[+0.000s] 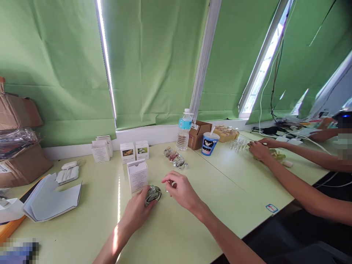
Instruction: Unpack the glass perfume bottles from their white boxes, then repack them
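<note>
My left hand (139, 208) is wrapped round the side of a small round bottle (153, 195) with a dark and pale streaked pattern and a silvery neck. Just to the right, my right hand (181, 189) is raised above the table with thumb and fingers pinched together on a small shiny piece that I cannot make out clearly. Behind the bottle stands an open white box (137, 176) with printed text. Further back lie several similar patterned bottles (173, 157), one with red in it, with small silvery caps (186, 166) beside them.
White boxes (128, 153) stand by the wall, near a water bottle (184, 132), a blue cup (210, 143) and a cardboard box (199, 135). An open notebook (55, 200) lies left. Another person's hands (260, 149) work at the right, near small glass items (238, 144).
</note>
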